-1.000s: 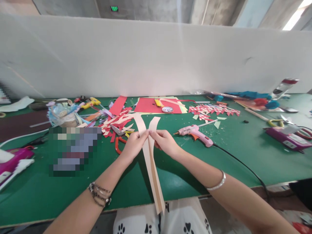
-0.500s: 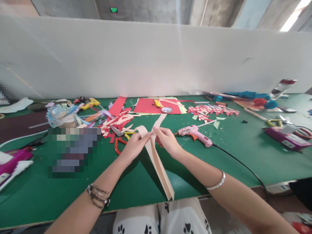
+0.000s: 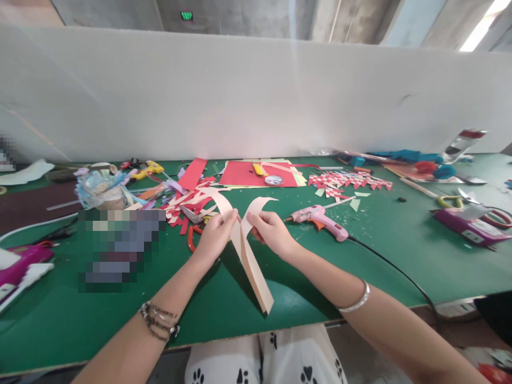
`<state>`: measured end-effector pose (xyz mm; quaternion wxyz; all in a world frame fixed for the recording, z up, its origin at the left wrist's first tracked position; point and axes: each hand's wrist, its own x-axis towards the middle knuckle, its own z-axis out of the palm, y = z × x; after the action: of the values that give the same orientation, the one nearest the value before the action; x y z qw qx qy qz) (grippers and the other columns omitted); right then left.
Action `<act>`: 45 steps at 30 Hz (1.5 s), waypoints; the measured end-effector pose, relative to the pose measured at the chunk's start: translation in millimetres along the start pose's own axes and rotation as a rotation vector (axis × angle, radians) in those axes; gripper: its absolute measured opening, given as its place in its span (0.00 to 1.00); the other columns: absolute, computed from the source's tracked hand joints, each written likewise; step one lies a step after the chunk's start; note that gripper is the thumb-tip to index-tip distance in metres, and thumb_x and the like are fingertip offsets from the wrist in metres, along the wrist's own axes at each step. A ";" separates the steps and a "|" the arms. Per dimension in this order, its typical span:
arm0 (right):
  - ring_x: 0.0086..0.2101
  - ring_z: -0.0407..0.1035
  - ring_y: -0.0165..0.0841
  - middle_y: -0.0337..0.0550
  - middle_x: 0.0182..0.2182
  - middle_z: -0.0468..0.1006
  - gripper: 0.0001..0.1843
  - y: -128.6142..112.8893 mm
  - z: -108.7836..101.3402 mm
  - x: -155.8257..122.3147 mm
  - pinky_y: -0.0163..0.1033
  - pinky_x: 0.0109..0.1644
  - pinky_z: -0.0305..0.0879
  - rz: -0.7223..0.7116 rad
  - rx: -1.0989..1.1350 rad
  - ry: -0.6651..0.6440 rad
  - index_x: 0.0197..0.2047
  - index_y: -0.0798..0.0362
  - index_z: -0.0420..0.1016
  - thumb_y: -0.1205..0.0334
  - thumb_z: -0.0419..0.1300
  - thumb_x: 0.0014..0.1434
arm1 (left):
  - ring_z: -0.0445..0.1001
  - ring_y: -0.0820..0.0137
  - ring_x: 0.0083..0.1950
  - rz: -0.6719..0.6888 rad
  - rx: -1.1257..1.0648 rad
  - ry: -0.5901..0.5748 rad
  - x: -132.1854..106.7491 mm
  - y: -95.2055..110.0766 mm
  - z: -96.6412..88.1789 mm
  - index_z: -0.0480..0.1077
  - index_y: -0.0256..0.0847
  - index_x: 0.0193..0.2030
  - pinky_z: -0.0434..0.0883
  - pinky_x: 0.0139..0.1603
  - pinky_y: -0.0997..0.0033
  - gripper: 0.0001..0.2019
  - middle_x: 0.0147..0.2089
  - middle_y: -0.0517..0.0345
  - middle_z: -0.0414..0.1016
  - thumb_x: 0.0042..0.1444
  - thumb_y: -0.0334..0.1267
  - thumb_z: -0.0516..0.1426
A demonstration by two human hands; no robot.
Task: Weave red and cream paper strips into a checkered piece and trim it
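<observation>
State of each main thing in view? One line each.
Pale paper strip, creased lengthwise below, ends spread and curling above
Left hand, pinching one end
Right hand, pinching the other
Pink glue gun, lying on its side; heat unclear
Scissors, partly hidden by left hand; open or shut unclear
Red sheet, flat, items on top
Checked strips, piled
Paper scraps, heaped
Green sign, lit

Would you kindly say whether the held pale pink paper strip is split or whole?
Partly split: the paper strip forks between left hand and right hand; its lower halves meet along a crease.
</observation>
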<state>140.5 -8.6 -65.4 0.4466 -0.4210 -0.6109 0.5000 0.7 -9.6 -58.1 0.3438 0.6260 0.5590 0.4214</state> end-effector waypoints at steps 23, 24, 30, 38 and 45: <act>0.14 0.50 0.21 0.31 0.11 0.57 0.23 -2.0 -0.5 -1.5 0.31 0.19 0.47 -0.019 0.039 -0.011 0.15 0.53 0.55 0.52 0.49 0.57 | 0.58 0.74 0.20 -0.039 -0.041 -0.031 -1.1 -0.3 1.8 0.64 0.39 0.20 0.55 0.21 0.75 0.23 0.16 0.65 0.58 0.51 0.58 0.50; 0.14 0.50 0.21 0.31 0.11 0.57 0.23 -2.8 -0.6 -1.4 0.31 0.19 0.47 -0.023 0.050 0.001 0.15 0.53 0.55 0.52 0.49 0.57 | 0.60 0.73 0.21 -0.044 -0.056 -0.031 -1.1 0.1 1.3 0.65 0.39 0.21 0.57 0.22 0.75 0.22 0.16 0.64 0.60 0.51 0.58 0.50; 0.15 0.50 0.22 0.32 0.12 0.58 0.23 -4.0 -2.5 0.5 0.31 0.20 0.46 -0.046 0.085 0.064 0.16 0.53 0.54 0.49 0.48 0.57 | 0.68 0.69 0.26 -0.064 -0.152 -0.250 -5.7 9.4 0.1 0.68 0.38 0.22 0.64 0.29 0.72 0.22 0.23 0.57 0.70 0.50 0.57 0.51; 0.17 0.51 0.22 0.32 0.13 0.56 0.23 -2.5 0.6 -2.0 0.31 0.21 0.47 -0.109 -0.036 0.004 0.16 0.53 0.55 0.48 0.49 0.56 | 0.56 0.75 0.19 0.048 0.011 -0.132 -7.1 10.9 0.4 0.62 0.38 0.17 0.52 0.20 0.75 0.24 0.15 0.64 0.57 0.51 0.57 0.49; 0.17 0.48 0.23 0.31 0.13 0.55 0.24 -4.1 -0.8 -3.5 0.32 0.22 0.47 -0.136 -0.060 0.064 0.16 0.52 0.53 0.48 0.48 0.58 | 0.58 0.74 0.22 0.035 -0.033 -0.005 -3.1 7.0 -0.8 0.64 0.39 0.21 0.56 0.22 0.75 0.21 0.17 0.64 0.59 0.51 0.56 0.50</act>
<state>141.9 -12.4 -61.7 0.4861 -0.4073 -0.6382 0.4364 2.7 -13.6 -51.9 0.3483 0.6309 0.5400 0.4347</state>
